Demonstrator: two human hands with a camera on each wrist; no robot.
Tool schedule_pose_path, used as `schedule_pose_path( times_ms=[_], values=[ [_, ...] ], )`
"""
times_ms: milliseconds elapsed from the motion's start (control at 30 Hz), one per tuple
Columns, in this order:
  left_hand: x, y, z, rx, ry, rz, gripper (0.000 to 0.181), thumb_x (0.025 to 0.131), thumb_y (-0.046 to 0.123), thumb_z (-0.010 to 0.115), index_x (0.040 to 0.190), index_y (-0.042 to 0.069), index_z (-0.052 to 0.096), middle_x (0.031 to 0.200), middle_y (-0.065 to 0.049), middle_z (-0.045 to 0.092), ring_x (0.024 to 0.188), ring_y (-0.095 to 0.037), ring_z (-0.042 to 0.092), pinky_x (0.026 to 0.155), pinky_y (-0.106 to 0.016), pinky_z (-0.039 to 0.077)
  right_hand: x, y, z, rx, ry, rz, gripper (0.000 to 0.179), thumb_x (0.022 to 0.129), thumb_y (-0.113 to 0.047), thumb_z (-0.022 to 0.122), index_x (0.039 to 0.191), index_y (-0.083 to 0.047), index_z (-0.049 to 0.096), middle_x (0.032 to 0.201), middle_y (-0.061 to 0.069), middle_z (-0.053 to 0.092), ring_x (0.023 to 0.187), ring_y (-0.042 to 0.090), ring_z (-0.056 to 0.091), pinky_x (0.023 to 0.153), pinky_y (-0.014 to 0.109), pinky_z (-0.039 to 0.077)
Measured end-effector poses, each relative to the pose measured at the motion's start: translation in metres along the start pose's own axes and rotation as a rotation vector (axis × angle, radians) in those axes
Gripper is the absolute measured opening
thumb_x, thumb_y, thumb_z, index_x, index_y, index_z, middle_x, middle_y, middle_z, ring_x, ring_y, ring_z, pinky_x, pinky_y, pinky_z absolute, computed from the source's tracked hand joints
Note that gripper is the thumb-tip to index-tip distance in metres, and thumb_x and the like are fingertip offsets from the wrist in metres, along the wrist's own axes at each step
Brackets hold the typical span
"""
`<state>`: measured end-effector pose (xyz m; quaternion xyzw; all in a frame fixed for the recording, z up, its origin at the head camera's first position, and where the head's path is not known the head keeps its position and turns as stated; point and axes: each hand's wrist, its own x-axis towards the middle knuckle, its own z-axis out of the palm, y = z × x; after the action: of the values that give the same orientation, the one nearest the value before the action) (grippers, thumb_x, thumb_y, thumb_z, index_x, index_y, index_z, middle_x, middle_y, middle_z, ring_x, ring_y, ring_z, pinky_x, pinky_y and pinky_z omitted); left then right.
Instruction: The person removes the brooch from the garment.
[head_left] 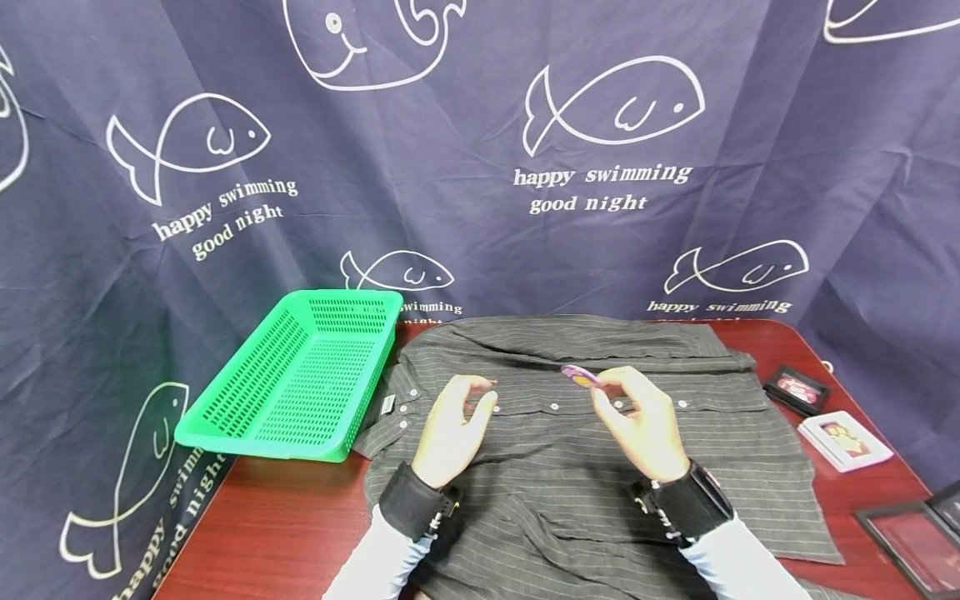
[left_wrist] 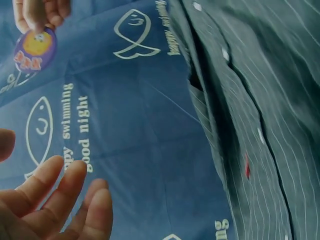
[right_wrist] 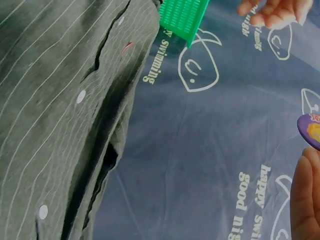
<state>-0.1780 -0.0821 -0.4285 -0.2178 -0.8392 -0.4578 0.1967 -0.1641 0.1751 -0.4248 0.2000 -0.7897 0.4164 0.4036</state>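
Observation:
In the head view my right hand (head_left: 637,417) pinches the edge of a round purple disc (head_left: 578,375) between thumb and fingers, above a shirt. A yellow picture and pinkish lettering mark the disc (left_wrist: 36,49), as the left wrist view shows. My left hand (head_left: 453,429) is held over the shirt with thumb and fingers apart and nothing between them. The dark grey pinstriped shirt (head_left: 540,467) lies spread on the table, its white buttons running crosswise. A small red thing (left_wrist: 247,166) lies on it near the button row; its kind is too small to tell.
A green plastic basket (head_left: 360,417) stands on the left, beside the shirt's collar. Along the right edge of the red-brown table (head_left: 277,517) lie a black case (head_left: 797,387), a white box with a picture (head_left: 846,440) and an open dark-framed case (head_left: 918,546). A blue fish-print curtain (head_left: 465,200) hangs behind.

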Motion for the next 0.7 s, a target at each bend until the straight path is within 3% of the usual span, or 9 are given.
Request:
schedule_pose_path(
  times_ms=[167, 300, 433, 700],
  values=[
    [-0.004, -0.012, -0.002, 0.165, -0.017, 0.075, 0.032, 0.095, 0.025, 0.063, 0.122, 0.009, 0.062, 0.124, -0.011, 0.064, 0.120, -0.025, 0.059, 0.104, -0.040, 0.044, -0.004, 0.011, -0.015, -0.014, 0.014, 0.119, 0.019, 0.076, 0.011, 0.072, 0.086, -0.004, 0.069, 0.075, 0.002, 0.066, 0.073, -0.013, 0.054, 0.071, 0.007, 0.044],
    [-0.009, -0.022, -0.003, 0.254, -0.051, 0.069, 0.051, 0.094, 0.033, 0.063, 0.136, 0.005, 0.054, 0.142, -0.014, 0.054, 0.137, -0.031, 0.046, 0.115, -0.042, 0.034, -0.007, 0.016, -0.028, -0.011, 0.018, 0.228, 0.015, 0.079, 0.009, 0.072, 0.088, -0.003, 0.068, 0.073, -0.009, 0.063, 0.070, -0.014, 0.056, 0.070, 0.006, 0.043],
    [-0.013, -0.031, -0.004, 0.323, -0.095, 0.066, 0.061, 0.093, 0.041, 0.062, 0.142, 0.006, 0.049, 0.148, -0.015, 0.048, 0.144, -0.034, 0.037, 0.118, -0.043, 0.029, -0.011, 0.021, -0.039, 0.002, 0.045, 0.325, 0.014, 0.079, 0.008, 0.072, 0.089, -0.001, 0.069, 0.075, -0.021, 0.060, 0.068, -0.013, 0.056, 0.068, 0.005, 0.042],
    [-0.023, -0.044, -0.008, 0.410, -0.193, 0.052, 0.072, 0.091, 0.050, 0.061, 0.147, 0.009, 0.043, 0.154, -0.016, 0.039, 0.145, -0.044, 0.027, 0.117, -0.055, 0.026, -0.025, 0.033, -0.064, -0.078, 0.070, 0.442, 0.013, 0.081, 0.004, 0.072, 0.093, 0.000, 0.068, 0.074, -0.028, 0.056, 0.067, -0.015, 0.054, 0.066, 0.003, 0.040]
  ],
)
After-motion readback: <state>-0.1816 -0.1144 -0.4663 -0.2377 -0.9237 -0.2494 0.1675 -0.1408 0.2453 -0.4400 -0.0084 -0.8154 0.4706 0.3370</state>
